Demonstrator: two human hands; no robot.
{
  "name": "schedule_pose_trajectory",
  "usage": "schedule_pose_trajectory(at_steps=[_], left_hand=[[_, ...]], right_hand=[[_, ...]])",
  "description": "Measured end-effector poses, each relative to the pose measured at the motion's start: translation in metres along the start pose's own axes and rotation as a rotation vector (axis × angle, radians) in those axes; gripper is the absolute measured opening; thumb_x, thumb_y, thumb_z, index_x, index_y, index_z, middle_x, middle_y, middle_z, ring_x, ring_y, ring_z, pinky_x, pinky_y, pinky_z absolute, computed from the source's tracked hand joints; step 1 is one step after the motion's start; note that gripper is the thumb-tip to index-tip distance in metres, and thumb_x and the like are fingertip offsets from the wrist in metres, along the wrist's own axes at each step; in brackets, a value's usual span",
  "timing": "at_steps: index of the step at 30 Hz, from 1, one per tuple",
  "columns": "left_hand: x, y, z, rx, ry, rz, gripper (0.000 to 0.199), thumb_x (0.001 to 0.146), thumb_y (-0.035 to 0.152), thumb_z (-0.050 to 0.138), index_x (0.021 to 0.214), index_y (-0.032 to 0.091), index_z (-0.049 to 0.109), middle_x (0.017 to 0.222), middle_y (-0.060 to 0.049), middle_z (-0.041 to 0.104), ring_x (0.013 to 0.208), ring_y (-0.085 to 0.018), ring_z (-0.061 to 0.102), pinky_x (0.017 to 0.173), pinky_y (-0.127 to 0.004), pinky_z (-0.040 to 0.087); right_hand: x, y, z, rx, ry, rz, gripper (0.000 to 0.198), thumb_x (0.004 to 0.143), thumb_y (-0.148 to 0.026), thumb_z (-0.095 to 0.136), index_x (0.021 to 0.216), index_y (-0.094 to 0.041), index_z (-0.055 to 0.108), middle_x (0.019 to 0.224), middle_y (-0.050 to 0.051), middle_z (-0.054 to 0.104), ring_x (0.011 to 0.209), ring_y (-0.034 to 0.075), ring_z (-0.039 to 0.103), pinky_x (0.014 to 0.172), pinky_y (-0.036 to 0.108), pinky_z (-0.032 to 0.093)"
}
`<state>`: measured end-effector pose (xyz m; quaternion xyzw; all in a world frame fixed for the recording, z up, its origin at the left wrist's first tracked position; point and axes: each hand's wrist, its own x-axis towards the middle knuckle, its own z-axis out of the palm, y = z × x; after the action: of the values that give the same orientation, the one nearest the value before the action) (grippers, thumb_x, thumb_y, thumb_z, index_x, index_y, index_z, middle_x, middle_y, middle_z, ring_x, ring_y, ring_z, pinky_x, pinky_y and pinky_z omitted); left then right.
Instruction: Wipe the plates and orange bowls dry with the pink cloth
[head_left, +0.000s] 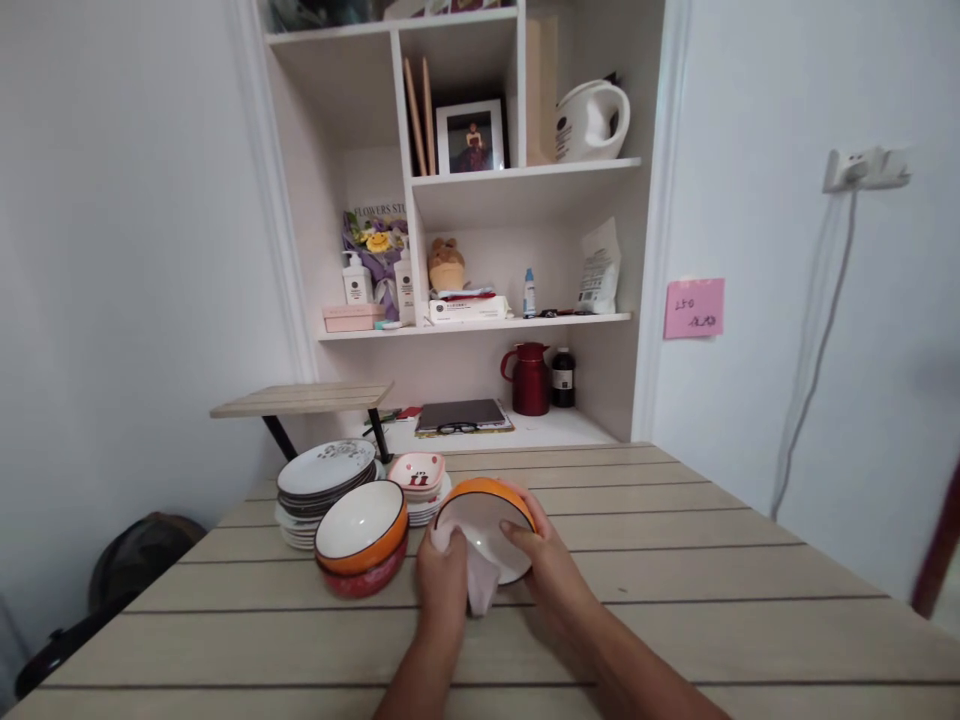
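An orange bowl (487, 545) with a white inside and dark rim is tilted toward me between my hands, above the table. My right hand (541, 545) grips its right side, thumb over the rim and fingers behind. At the left side, my left hand (444, 568) is closed on a pale pink cloth (481, 580), which lies against the bowl's inside and hangs past its lower rim. Just left of my hands, another orange bowl (364, 525) sits tilted in a red bowl (367, 580). My left fingers behind the cloth are partly hidden.
Stacked plates (326, 468) stand at the left, beside small pink-rimmed dishes (416, 472) on white plates. A raised wooden stand (300, 400) is behind them. At the back are a laptop (461, 414), glasses (457, 428) and a red jug (530, 380) beneath shelves. The striped table (712, 570) extends right.
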<state>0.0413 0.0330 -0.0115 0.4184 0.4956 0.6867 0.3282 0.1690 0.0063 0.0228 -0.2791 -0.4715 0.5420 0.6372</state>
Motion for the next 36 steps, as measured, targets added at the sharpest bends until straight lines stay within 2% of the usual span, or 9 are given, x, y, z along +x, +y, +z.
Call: schedule_pose_trajectory(at_steps=[3,6,10,14,16,19,26,30,36], left_hand=[[-0.001,0.001,-0.002,0.082,0.08,0.079,0.033,0.07,0.022,0.061,0.102,0.022,0.068,0.106,-0.009,0.074,0.108,-0.029,0.066,0.096,-0.042,0.048],[-0.009,-0.002,0.0,0.291,0.026,0.315,0.045,0.071,0.013,0.055,0.113,0.026,0.067,0.117,-0.007,0.071,0.112,-0.027,0.064,0.099,-0.042,0.047],[-0.02,-0.01,0.003,0.55,-0.08,0.629,0.059,0.071,0.004,0.048,0.124,0.026,0.061,0.122,-0.007,0.069,0.113,-0.025,0.064,0.095,-0.038,0.051],[-0.021,-0.008,0.004,0.596,-0.098,0.791,0.059,0.074,0.003,0.047,0.127,0.025,0.058,0.122,-0.008,0.068,0.113,-0.024,0.064,0.095,-0.038,0.051],[-0.019,-0.005,0.005,0.519,-0.063,0.778,0.057,0.074,0.002,0.046,0.124,0.026,0.06,0.119,-0.007,0.069,0.111,-0.023,0.064,0.096,-0.037,0.05],[-0.016,-0.002,0.009,0.331,-0.001,0.653,0.054,0.068,0.001,0.047,0.115,0.024,0.063,0.112,-0.006,0.07,0.105,-0.022,0.066,0.093,-0.036,0.051],[-0.017,0.006,0.014,0.053,-0.043,0.358,0.047,0.06,0.007,0.053,0.103,0.022,0.066,0.102,-0.005,0.072,0.097,-0.023,0.067,0.086,-0.034,0.052],[-0.017,0.011,0.015,-0.04,-0.026,0.292,0.046,0.058,0.007,0.052,0.098,0.021,0.068,0.098,-0.005,0.073,0.093,-0.023,0.068,0.083,-0.032,0.052],[-0.018,0.015,0.015,-0.13,-0.019,0.196,0.042,0.056,0.01,0.056,0.094,0.02,0.068,0.093,-0.004,0.073,0.087,-0.023,0.068,0.078,-0.03,0.052]], right_hand=[[0.007,-0.004,-0.01,-0.264,0.103,-0.111,0.04,0.076,-0.025,0.058,0.116,-0.026,0.063,0.122,0.005,0.067,0.11,0.025,0.062,0.099,0.04,0.046],[0.009,-0.009,-0.019,-0.476,0.203,-0.285,0.054,0.07,-0.013,0.054,0.123,-0.027,0.059,0.13,0.006,0.061,0.111,0.025,0.061,0.097,0.041,0.047],[0.004,-0.015,-0.022,-0.667,0.191,-0.42,0.074,0.059,-0.003,0.045,0.125,-0.033,0.062,0.129,0.002,0.062,0.112,0.026,0.061,0.096,0.042,0.048],[0.002,-0.012,-0.024,-0.767,0.142,-0.436,0.064,0.061,-0.004,0.046,0.11,-0.034,0.073,0.122,0.001,0.068,0.116,0.029,0.06,0.104,0.046,0.042],[0.003,-0.01,-0.025,-0.697,0.128,-0.439,0.054,0.064,-0.007,0.047,0.103,-0.032,0.076,0.119,0.002,0.071,0.115,0.029,0.061,0.106,0.047,0.041],[0.005,-0.007,-0.024,-0.545,0.145,-0.42,0.051,0.064,-0.01,0.047,0.101,-0.029,0.077,0.114,0.003,0.074,0.113,0.028,0.063,0.105,0.046,0.042],[0.003,-0.005,-0.017,-0.369,0.198,-0.3,0.052,0.057,-0.013,0.048,0.098,-0.024,0.077,0.113,0.006,0.074,0.112,0.028,0.064,0.1,0.042,0.047],[0.002,-0.002,-0.016,-0.306,0.231,-0.23,0.052,0.055,-0.014,0.049,0.098,-0.023,0.077,0.113,0.006,0.074,0.11,0.029,0.064,0.101,0.043,0.046],[-0.002,0.003,-0.014,-0.32,0.243,-0.248,0.052,0.057,-0.014,0.048,0.1,-0.023,0.076,0.115,0.006,0.073,0.113,0.029,0.062,0.104,0.044,0.043]])
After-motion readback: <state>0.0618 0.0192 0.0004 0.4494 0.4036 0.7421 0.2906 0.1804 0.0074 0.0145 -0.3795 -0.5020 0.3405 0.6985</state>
